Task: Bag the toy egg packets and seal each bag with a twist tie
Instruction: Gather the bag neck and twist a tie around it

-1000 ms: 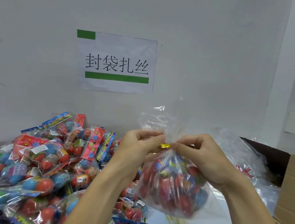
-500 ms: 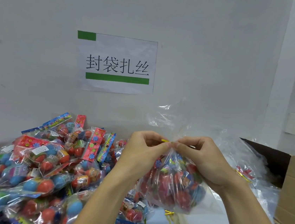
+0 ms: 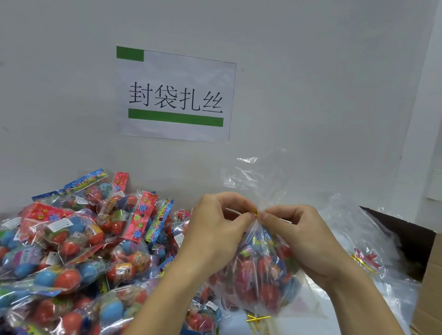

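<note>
My left hand (image 3: 216, 231) and right hand (image 3: 298, 241) are raised in front of me, fingertips pinching the gold tie (image 3: 255, 212) at the neck of the bag (image 3: 259, 276). The bag hangs upright under my hands, its mouth fanning upward. The packet pile (image 3: 67, 246) lies close on its left, spare ties (image 3: 260, 320) below, the box (image 3: 440, 288) at right.

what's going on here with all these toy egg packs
A person is closing a clear bag filled with toy egg packets. Both hands, left and right, pinch its gathered neck, where a gold twist tie sits. A big pile of loose packets lies to the left, and spare ties lie under the bag.
</note>
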Available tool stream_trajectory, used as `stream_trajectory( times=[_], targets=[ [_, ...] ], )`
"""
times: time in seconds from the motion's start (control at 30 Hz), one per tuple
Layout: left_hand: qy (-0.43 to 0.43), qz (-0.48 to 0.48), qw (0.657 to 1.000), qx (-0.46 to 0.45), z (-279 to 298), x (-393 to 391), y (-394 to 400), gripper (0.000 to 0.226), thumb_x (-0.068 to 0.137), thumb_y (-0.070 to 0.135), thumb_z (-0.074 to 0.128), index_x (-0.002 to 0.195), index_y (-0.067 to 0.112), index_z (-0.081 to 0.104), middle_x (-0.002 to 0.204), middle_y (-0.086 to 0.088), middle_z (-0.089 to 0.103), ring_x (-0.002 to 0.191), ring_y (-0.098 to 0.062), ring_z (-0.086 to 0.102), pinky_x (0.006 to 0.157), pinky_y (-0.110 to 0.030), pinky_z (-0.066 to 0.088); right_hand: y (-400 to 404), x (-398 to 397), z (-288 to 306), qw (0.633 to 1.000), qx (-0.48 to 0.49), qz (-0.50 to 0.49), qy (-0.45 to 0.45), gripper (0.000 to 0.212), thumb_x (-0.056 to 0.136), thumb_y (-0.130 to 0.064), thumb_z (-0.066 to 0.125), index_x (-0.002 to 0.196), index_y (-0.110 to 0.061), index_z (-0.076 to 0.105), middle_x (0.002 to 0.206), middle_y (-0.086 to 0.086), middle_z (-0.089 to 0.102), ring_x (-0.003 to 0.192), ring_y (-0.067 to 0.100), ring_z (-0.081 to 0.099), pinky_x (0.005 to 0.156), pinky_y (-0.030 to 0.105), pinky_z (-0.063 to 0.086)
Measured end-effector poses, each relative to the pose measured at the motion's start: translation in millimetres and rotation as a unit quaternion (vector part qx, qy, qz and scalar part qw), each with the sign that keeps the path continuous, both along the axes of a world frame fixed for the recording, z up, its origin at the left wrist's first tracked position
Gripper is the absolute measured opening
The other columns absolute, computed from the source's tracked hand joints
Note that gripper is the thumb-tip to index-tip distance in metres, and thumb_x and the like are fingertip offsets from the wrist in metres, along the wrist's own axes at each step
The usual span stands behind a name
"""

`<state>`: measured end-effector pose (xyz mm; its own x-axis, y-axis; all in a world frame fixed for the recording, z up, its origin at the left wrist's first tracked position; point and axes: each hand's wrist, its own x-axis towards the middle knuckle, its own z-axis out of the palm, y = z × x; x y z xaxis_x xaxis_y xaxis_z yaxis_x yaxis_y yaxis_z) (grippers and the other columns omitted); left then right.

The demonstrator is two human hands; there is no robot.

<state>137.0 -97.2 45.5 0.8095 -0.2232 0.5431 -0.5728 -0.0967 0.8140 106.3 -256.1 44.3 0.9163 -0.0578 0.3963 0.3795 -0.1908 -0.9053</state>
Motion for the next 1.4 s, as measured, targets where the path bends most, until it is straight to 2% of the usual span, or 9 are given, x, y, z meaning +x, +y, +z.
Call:
stream_trajectory(
  times=[0.2, 0.33, 0.5, 0.57, 0.7, 0.83, 1.03, 1.23, 1.4],
  targets=[
    [-0.132, 0.078, 0.986, 0.062, -1.6, -1.9, -3.5, 0.019, 0.089, 0.007, 0.069, 0.081, 0.022, 0.078, 0.073, 0.013, 0.070, 0.069, -0.002, 0.062, 0.059, -0.009, 0.045, 0.0, 2.3, -1.5, 0.999, -0.012, -0.034, 0.007, 0.020, 0.095, -0.011, 0.065, 0.082, -0.007, 0.080, 0.076, 0.010, 0.075, 0.067, 0.016, 0.067, 0.060, 0.023, 0.050],
    [-0.248, 0.125, 0.954, 0.111, -6.3, 0.7, -6.6, 0.020, 0.088, 0.004, 0.070, 0.088, 0.021, 0.080, 0.080, 0.006, 0.068, 0.065, -0.007, 0.057, 0.060, -0.025, 0.048, 1.9, 2.8, 0.4, 0.998, 0.001, -0.053, 0.028, 0.020, 0.095, -0.010, 0.065, 0.081, -0.005, 0.079, 0.076, 0.011, 0.074, 0.067, 0.015, 0.062, 0.061, 0.024, 0.047],
    [-0.325, 0.141, 0.931, 0.091, -10.6, 5.6, -5.1, 0.036, 0.077, -0.018, 0.064, 0.083, 0.013, 0.081, 0.078, -0.002, 0.067, 0.071, -0.017, 0.061, 0.058, -0.031, 0.052, 4.7, 1.8, 3.3, 0.996, 0.023, -0.067, 0.061, 0.018, 0.093, -0.005, 0.066, 0.080, -0.001, 0.077, 0.083, 0.019, 0.073, 0.074, 0.026, 0.066, 0.071, 0.041, 0.054],
    [-0.301, 0.123, 0.943, 0.074, -10.1, 4.9, -5.3, 0.035, 0.078, -0.017, 0.063, 0.082, 0.013, 0.081, 0.077, 0.000, 0.068, 0.071, -0.014, 0.062, 0.060, -0.025, 0.050, 5.3, 1.4, 4.2, 0.995, 0.026, -0.073, 0.060, 0.017, 0.094, -0.004, 0.066, 0.081, 0.000, 0.077, 0.083, 0.019, 0.074, 0.075, 0.026, 0.068, 0.072, 0.040, 0.055],
    [-0.086, 0.041, 0.995, -0.009, -5.0, 0.2, -6.5, 0.017, 0.086, 0.006, 0.072, 0.083, 0.022, 0.078, 0.075, 0.010, 0.072, 0.063, -0.002, 0.062, 0.059, -0.012, 0.045, 4.9, -0.9, 5.8, 0.995, 0.039, -0.075, 0.049, 0.015, 0.092, -0.004, 0.066, 0.083, 0.002, 0.076, 0.080, 0.019, 0.073, 0.073, 0.028, 0.068, 0.069, 0.038, 0.056],
    [0.028, 0.012, 0.999, -0.029, -2.7, 1.3, -2.3, 0.004, 0.086, 0.016, 0.074, 0.085, 0.019, 0.075, 0.075, 0.007, 0.073, 0.069, 0.002, 0.066, 0.061, -0.010, 0.050, 6.1, -0.2, 5.9, 0.994, 0.021, -0.094, 0.043, 0.016, 0.092, -0.006, 0.068, 0.080, 0.001, 0.076, 0.077, 0.020, 0.071, 0.069, 0.028, 0.063, 0.068, 0.041, 0.051],
    [0.065, 0.007, 0.998, 0.025, -2.7, 1.5, 0.8, 0.022, 0.089, 0.025, 0.072, 0.070, 0.013, 0.073, 0.056, 0.006, 0.061, 0.054, -0.002, 0.054, 0.052, -0.013, 0.043, 9.4, 3.1, 3.5, 0.993, 0.010, -0.114, 0.027, 0.022, 0.092, -0.004, 0.068, 0.070, -0.007, 0.075, 0.054, -0.005, 0.065, 0.049, 0.005, 0.060, 0.047, 0.016, 0.045],
    [0.072, 0.036, 0.997, -0.008, -4.4, 0.1, -5.5, 0.026, 0.090, 0.027, 0.071, 0.070, 0.012, 0.074, 0.066, -0.007, 0.070, 0.052, -0.006, 0.057, 0.050, -0.017, 0.044, 13.7, 4.1, 3.0, 0.987, -0.016, -0.163, 0.000, 0.026, 0.090, -0.008, 0.071, 0.064, -0.012, 0.075, 0.051, -0.001, 0.062, 0.045, 0.009, 0.054, 0.043, 0.019, 0.042],
    [0.093, 0.029, 0.992, -0.082, -5.8, -1.1, -12.7, 0.021, 0.089, 0.021, 0.073, 0.070, 0.014, 0.074, 0.058, 0.003, 0.066, 0.050, -0.001, 0.055, 0.045, -0.011, 0.042, 15.4, 5.5, 2.3, 0.983, -0.004, -0.184, -0.012, 0.027, 0.090, -0.007, 0.071, 0.064, -0.013, 0.072, 0.042, -0.006, 0.054, 0.032, 0.006, 0.044, 0.034, 0.013, 0.031]
  ],
)
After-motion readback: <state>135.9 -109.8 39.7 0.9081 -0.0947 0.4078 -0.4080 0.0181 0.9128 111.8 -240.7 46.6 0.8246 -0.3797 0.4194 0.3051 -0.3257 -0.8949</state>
